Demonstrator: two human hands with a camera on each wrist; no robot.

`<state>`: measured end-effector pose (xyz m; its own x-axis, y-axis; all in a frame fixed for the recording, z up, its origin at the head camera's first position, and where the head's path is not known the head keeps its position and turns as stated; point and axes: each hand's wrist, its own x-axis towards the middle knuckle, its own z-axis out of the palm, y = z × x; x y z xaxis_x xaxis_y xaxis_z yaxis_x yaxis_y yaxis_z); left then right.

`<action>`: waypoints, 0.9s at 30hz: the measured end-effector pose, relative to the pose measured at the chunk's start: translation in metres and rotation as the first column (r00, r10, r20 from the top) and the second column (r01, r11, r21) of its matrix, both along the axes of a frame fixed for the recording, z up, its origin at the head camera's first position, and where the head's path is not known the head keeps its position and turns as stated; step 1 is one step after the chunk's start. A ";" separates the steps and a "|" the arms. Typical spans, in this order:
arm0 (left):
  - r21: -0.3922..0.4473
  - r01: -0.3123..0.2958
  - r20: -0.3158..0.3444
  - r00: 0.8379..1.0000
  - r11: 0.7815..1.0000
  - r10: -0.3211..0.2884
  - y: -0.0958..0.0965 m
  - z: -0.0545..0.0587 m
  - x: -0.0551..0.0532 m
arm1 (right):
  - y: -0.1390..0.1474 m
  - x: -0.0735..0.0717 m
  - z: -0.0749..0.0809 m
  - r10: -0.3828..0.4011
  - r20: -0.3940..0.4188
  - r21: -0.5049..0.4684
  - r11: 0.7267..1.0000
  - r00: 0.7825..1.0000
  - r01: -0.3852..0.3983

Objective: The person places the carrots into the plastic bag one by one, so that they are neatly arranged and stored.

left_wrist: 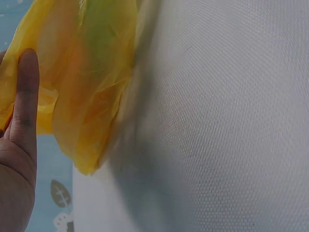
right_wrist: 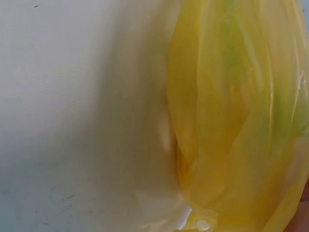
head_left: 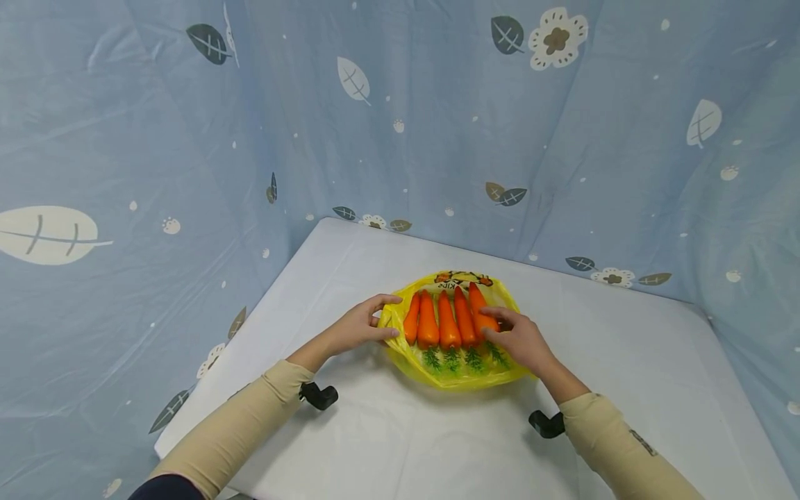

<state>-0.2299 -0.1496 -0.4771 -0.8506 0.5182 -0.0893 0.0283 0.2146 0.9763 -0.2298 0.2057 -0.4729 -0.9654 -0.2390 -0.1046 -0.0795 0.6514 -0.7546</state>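
Several orange carrots (head_left: 448, 323) with green leafy tops lie side by side in a yellow plastic bag (head_left: 431, 375), tips toward the back. The bag is spread wide, with a printed picture at its far side. At the bag's left edge, my left hand (head_left: 361, 325) holds the plastic between thumb and fingers; the left wrist view shows the thumb (left_wrist: 28, 96) against the yellow bag (left_wrist: 91, 121). My right hand (head_left: 523, 340) reaches over the right rim and grips the rightmost carrot (head_left: 478, 305) near its thick end. The bag (right_wrist: 227, 145) hides most of that hand in the right wrist view.
Under the bag is a white table (head_left: 400, 444). A blue curtain (head_left: 437, 139) with leaf and flower prints hangs behind and to the left. Black curved pieces (head_left: 320, 396) stick out at both wrists.
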 end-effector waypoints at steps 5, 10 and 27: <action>0.005 0.001 0.006 1.000 1.000 -0.001 -0.001 -0.002 0.000 | 0.001 0.003 -0.003 -0.004 -0.004 0.049 0.999 1.000 0.004; 0.005 0.002 0.004 1.000 1.000 -0.002 -0.002 -0.004 0.000 | 0.003 0.006 -0.004 0.000 -0.011 0.073 0.997 1.000 0.001; 0.005 0.002 0.001 1.000 1.000 -0.002 -0.004 -0.004 -0.001 | 0.005 0.005 -0.017 0.015 0.004 0.119 0.993 1.000 -0.015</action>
